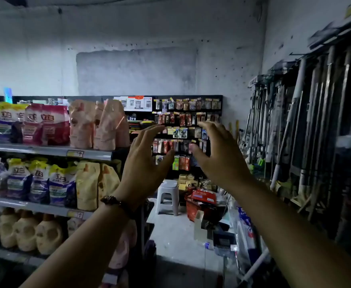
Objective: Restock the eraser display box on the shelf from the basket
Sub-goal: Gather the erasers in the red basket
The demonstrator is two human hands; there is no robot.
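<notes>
Red-walled, the basket sits on the floor just right of a white stool, heaped with packets, low and well ahead of a person's raised hands. Left hand and right hand hover above the stool, fingers spread and slightly bent, holding nothing; the right looks nearer the basket. The eraser display box cannot be picked out among the hanging cards behind the stool. Bare floor before the stool leaves room to approach; detergent shelves to its left and mop handles far to its right hem the aisle.
</notes>
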